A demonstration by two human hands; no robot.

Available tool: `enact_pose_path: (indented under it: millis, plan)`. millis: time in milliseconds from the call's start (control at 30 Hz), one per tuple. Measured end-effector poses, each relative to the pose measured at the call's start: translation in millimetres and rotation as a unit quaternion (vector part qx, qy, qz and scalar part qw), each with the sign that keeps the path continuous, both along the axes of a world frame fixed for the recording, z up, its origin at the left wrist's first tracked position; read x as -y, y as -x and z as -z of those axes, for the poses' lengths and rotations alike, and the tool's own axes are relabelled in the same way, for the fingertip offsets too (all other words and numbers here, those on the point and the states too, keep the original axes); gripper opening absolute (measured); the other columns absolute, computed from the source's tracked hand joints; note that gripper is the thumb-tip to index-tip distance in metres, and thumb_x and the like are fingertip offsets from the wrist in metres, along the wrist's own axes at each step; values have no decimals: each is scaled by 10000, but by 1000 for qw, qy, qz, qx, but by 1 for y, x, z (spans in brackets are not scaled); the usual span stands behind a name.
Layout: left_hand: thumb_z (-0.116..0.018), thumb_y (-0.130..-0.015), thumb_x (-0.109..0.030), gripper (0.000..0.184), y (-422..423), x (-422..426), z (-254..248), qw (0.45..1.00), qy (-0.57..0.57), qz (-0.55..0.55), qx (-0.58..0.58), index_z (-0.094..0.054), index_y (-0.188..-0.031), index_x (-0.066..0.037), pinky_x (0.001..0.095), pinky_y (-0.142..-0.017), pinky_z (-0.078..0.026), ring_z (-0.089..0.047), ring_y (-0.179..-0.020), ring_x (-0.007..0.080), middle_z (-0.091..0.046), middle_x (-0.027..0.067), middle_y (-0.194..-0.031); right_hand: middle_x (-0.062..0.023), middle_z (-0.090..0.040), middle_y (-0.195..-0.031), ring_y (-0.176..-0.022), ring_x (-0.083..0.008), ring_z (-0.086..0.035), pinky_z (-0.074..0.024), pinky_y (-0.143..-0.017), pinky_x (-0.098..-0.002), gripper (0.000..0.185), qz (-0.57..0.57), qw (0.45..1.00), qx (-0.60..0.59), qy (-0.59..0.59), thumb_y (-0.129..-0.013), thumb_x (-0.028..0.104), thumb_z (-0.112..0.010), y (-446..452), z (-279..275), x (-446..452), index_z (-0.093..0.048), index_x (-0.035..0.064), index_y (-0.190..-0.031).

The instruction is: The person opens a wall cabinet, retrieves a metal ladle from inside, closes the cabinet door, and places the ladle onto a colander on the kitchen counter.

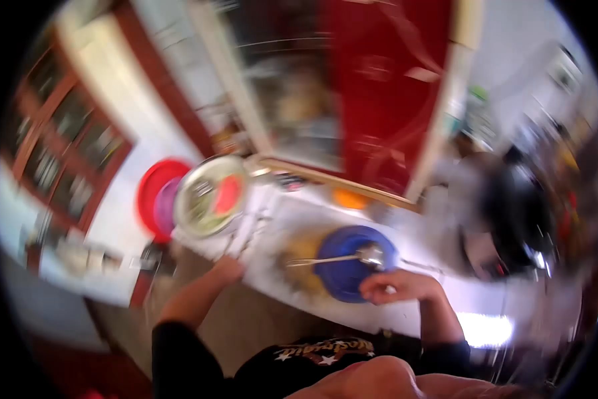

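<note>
A blue basin (342, 282) stands on the white counter, with a long-handled metal ladle (371, 255) lying across it. My right hand (393, 287) is at the basin's lower right rim, its fingers curled round something small and whitish that I cannot make out. My left hand (229, 268) is at the counter's front edge, below a pale bowl (187, 216); its fingers are blurred, and what they hold, if anything, does not show. Inside the pale bowl are a pinkish-red piece (228, 194) and something green.
Red (147, 193) and purple (166, 206) basins lie left of the pale bowl. A dark rounded appliance (522, 213) stands at the right. Behind the counter is a red panel (392, 93); an orange item (350, 198) lies below it. A glass-fronted cabinet (62, 130) is far left.
</note>
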State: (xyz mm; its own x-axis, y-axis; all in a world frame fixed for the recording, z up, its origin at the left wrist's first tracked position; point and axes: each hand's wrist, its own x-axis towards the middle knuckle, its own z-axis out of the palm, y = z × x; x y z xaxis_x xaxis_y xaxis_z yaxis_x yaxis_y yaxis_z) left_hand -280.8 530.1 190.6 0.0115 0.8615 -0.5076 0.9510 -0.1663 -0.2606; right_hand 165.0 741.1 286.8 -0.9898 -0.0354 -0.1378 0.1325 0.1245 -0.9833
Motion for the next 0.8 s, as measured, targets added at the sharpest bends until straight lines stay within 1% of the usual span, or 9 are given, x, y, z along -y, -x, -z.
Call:
enact_pose_path:
  millis: [100, 300, 367, 433, 567, 667, 733, 767, 800]
  plan:
    - [-555, -659, -134, 111, 33, 10, 72, 980, -187, -52, 48, -647, -646, -73, 397, -531, -496, -614, -598, 245, -618, 95, -645, -43, -595, -996, -890, -107, -553, -453, -775, -247, 342, 0, 1000, -1, 19, -819, 104, -607, 10, -11, 12, -507, 34, -1139]
    - [-541, -679, -126, 126, 7, 23, 41, 972, -232, -17, 34, -652, -657, -73, 398, -556, -492, -620, -626, 241, -622, 88, -661, -107, -582, -1041, -936, -188, -580, -447, -812, -300, 330, -49, 997, 43, 32, -797, -48, -527, 56, -41, 66, -502, -6, -1123]
    - [-530, -697, -125, 126, -19, 61, -7, 952, -273, -113, 82, -642, -686, -69, 399, -581, -489, -629, -695, 247, -632, 108, -712, -105, -576, -1055, -946, -186, -575, -441, -825, -298, 330, -79, 996, 45, 9, -803, -26, -551, 80, -54, 96, -495, -8, -1128]
    - [-528, -705, -166, 183, -10, 110, 43, 957, -233, -145, 99, -576, -837, -48, 423, -576, -487, -613, -727, 288, -616, 115, -738, -98, -582, -1041, -941, -179, -575, -443, -828, -293, 335, -36, 995, 82, 48, -809, 5, -575, 101, -56, 135, -488, -7, -1133]
    - [-472, -754, -228, 207, -22, 288, 109, 933, -134, -264, 205, -615, -815, -92, 446, -655, -489, -616, -780, 314, -633, 131, -798, -82, -592, -1031, -947, -146, -566, -446, -837, -294, 321, -36, 989, 140, 20, -823, 59, -593, 155, -54, 224, -500, 7, -1125]
    - [-534, -725, -148, 234, -43, 478, 191, 830, -35, -489, 266, -616, -941, -111, 428, -664, -485, -609, -834, 312, -629, 131, -868, -93, -581, -1056, -951, -155, -563, -448, -838, -293, 334, -107, 982, 150, 50, -839, 59, -573, 213, -41, 280, -478, 5, -1155]
    - [-627, -590, -141, 125, -98, 648, 215, 848, -193, -420, 259, -555, -650, -59, 449, -556, -424, -574, -717, 354, -570, 156, -706, -115, -569, -1072, -943, -171, -568, -460, -840, -301, 369, -197, 970, 137, 44, -851, 46, -550, 257, -13, 309, -436, 0, -1199]
    - [-611, -575, -127, 128, -128, 703, 228, 765, -310, -481, 296, -509, -588, -52, 467, -530, -403, -553, -672, 363, -538, 154, -655, -105, -577, -1062, -926, -155, -572, -467, -812, -286, 362, -220, 966, 127, 39, -847, 67, -564, 280, -9, 328, -455, 10, -1188]
    - [-606, -559, -130, 130, -149, 746, 225, 782, -235, -508, 274, -502, -599, -62, 472, -512, -391, -558, -667, 347, -542, 144, -659, -96, -581, -1057, -912, -148, -575, -470, -792, -275, 358, -234, 961, 145, 25, -847, 85, -569, 302, -9, 347, -463, 10, -1181]
